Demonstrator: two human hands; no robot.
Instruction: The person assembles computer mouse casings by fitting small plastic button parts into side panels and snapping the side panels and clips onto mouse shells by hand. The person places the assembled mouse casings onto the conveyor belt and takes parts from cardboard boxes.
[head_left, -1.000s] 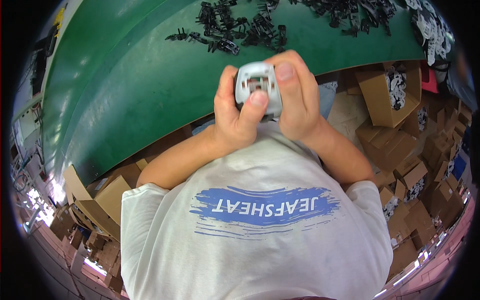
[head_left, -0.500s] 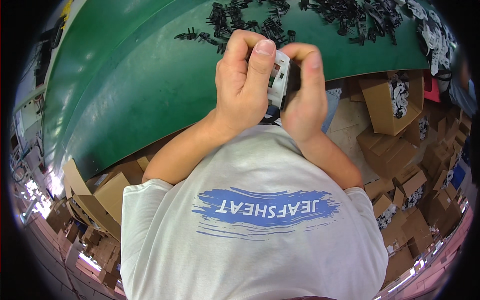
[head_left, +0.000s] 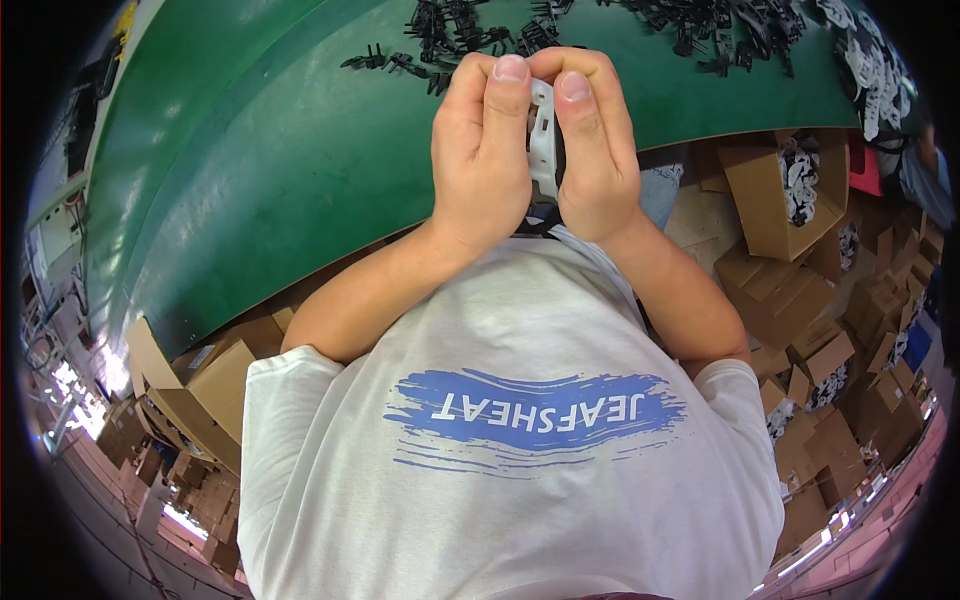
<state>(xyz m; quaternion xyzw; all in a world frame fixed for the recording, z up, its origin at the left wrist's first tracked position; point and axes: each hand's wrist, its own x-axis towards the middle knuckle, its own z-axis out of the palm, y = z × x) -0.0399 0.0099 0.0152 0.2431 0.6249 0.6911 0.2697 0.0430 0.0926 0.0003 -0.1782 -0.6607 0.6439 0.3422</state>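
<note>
My left hand [head_left: 478, 165] and my right hand [head_left: 598, 150] are cupped together in front of my chest, over the near edge of the green table [head_left: 330, 180]. Between them they clasp a white plastic part [head_left: 543, 135] with small slots along its edge. A dark strip shows beside the part, next to my right palm. Both thumbs press on it from either side, and the fingers curl round its far end. Most of the part is hidden by the palms.
Several small black plastic clips [head_left: 440, 35] lie beyond my hands, with a larger black pile [head_left: 740, 30] to their right. White parts [head_left: 868, 85] sit at the table's far right. Cardboard boxes [head_left: 760, 205] with white parts stand at right; another carton [head_left: 215, 385] stands at left.
My right hand has moved up and closed in against the part, its thumb now on it. The white part has turned more edge-on between my palms.
</note>
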